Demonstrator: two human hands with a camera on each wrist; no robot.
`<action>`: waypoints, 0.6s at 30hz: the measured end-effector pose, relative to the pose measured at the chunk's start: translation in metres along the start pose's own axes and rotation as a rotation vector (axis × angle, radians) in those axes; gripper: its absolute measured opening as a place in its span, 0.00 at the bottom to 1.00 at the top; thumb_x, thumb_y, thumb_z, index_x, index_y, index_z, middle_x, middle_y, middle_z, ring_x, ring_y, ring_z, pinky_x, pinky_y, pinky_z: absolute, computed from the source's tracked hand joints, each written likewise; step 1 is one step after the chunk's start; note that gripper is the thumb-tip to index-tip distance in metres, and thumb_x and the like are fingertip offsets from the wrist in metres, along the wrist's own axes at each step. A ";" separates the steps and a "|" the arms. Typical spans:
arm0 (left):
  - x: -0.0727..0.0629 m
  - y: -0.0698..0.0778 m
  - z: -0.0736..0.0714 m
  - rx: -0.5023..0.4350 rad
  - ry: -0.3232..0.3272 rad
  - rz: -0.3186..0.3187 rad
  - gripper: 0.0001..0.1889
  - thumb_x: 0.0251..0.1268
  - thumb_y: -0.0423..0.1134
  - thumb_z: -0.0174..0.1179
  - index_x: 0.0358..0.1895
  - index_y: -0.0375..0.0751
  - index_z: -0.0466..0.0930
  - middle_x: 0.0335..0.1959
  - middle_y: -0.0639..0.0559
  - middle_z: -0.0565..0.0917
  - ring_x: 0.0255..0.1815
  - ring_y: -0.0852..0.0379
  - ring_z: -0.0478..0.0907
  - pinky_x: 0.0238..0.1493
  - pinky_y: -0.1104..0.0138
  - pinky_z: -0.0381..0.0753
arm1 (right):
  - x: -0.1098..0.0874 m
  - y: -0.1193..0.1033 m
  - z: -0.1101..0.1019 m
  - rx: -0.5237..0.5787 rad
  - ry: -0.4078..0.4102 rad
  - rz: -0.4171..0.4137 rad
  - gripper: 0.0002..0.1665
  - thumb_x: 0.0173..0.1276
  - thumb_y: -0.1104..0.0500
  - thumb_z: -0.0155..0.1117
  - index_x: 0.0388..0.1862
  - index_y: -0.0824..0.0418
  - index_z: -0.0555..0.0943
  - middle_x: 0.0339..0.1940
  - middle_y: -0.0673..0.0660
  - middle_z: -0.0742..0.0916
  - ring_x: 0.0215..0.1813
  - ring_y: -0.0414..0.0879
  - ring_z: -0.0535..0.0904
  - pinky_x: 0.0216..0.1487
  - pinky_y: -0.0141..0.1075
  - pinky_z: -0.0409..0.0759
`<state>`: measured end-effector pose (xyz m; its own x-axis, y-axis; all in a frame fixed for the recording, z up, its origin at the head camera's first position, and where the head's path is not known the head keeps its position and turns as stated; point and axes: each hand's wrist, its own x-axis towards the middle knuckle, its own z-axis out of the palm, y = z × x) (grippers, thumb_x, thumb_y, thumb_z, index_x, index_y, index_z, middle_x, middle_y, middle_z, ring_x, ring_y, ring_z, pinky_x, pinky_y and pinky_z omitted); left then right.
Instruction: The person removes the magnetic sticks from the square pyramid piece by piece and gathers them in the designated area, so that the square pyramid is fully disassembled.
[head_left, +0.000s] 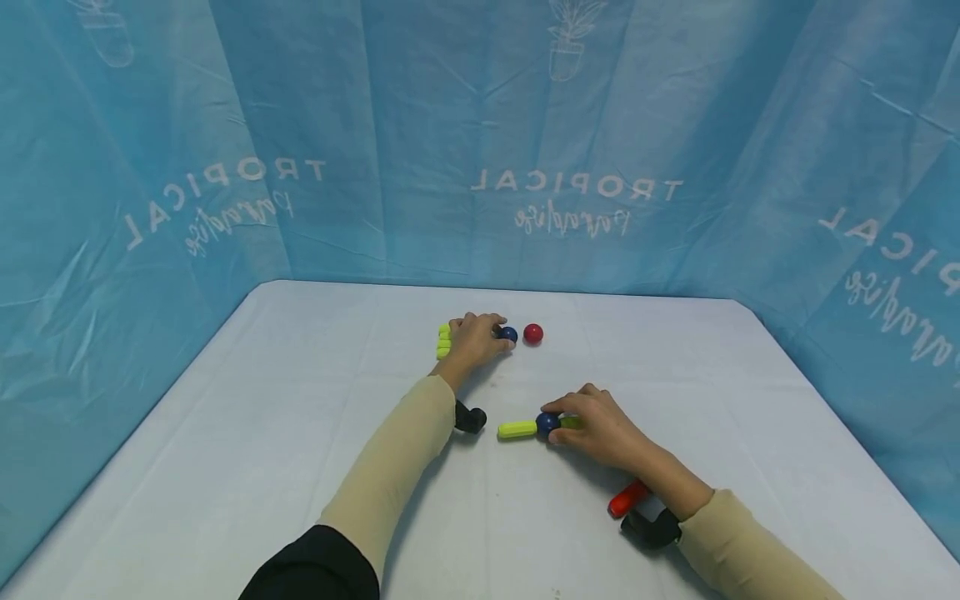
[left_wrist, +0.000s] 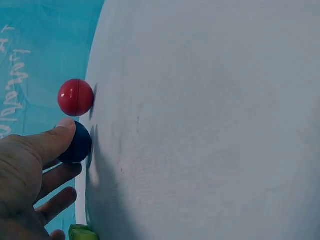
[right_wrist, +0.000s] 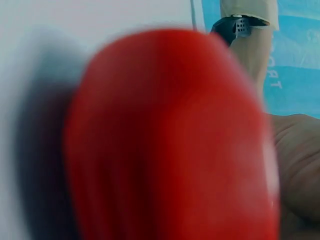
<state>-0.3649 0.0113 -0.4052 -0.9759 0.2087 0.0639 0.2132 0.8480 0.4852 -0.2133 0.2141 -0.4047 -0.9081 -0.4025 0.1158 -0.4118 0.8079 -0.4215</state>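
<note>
Toward the back of the table, my left hand [head_left: 472,340] pinches a dark blue ball [left_wrist: 80,144] between thumb and fingers. A red ball [head_left: 533,334] sits just to its right, and a few lime-green sticks [head_left: 444,343] lie on its left, partly behind the hand. Nearer the middle, my right hand [head_left: 596,425] holds a second blue ball [head_left: 547,424] with thumb and forefinger. One lime-green stick [head_left: 517,430] points left from that ball; more lime green shows on its other side, under the fingers. The right wrist view is mostly filled by a blurred red stick [right_wrist: 170,140].
The red stick lies on the white table [head_left: 247,467] under my right wrist, beside the black wrist camera [head_left: 651,528]. Another black wrist camera [head_left: 471,418] sits at my left wrist. A blue printed curtain [head_left: 420,125] hangs along the table's back and sides.
</note>
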 end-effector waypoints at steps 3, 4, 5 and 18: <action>-0.007 0.002 -0.004 0.000 0.082 0.022 0.26 0.60 0.51 0.63 0.61 0.51 0.74 0.54 0.52 0.81 0.59 0.50 0.68 0.65 0.52 0.56 | -0.001 0.000 0.000 -0.004 0.001 0.010 0.24 0.56 0.50 0.71 0.52 0.51 0.82 0.46 0.48 0.86 0.46 0.41 0.70 0.44 0.35 0.66; -0.011 0.002 -0.006 0.000 0.119 0.034 0.25 0.60 0.51 0.62 0.60 0.51 0.75 0.53 0.51 0.80 0.59 0.50 0.67 0.65 0.52 0.57 | -0.001 0.000 0.001 -0.007 0.001 0.010 0.24 0.56 0.50 0.71 0.53 0.51 0.82 0.46 0.48 0.86 0.46 0.41 0.70 0.44 0.35 0.66; -0.016 0.001 -0.008 -0.002 0.155 0.048 0.23 0.61 0.51 0.62 0.59 0.51 0.76 0.53 0.51 0.80 0.59 0.50 0.67 0.64 0.52 0.57 | -0.001 -0.001 0.001 -0.009 0.001 0.011 0.24 0.56 0.49 0.71 0.53 0.50 0.82 0.46 0.48 0.86 0.45 0.41 0.70 0.44 0.35 0.66; -0.129 -0.019 -0.009 -0.332 -0.062 0.177 0.18 0.61 0.44 0.62 0.53 0.45 0.80 0.49 0.52 0.84 0.57 0.51 0.68 0.62 0.47 0.56 | -0.002 0.002 0.006 -0.037 0.065 0.004 0.23 0.54 0.47 0.71 0.49 0.51 0.84 0.41 0.45 0.88 0.43 0.39 0.69 0.42 0.34 0.65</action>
<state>-0.2436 -0.0354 -0.4150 -0.9184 0.3759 0.1237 0.3413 0.5944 0.7281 -0.2118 0.2139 -0.4109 -0.9122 -0.3715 0.1728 -0.4097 0.8254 -0.3884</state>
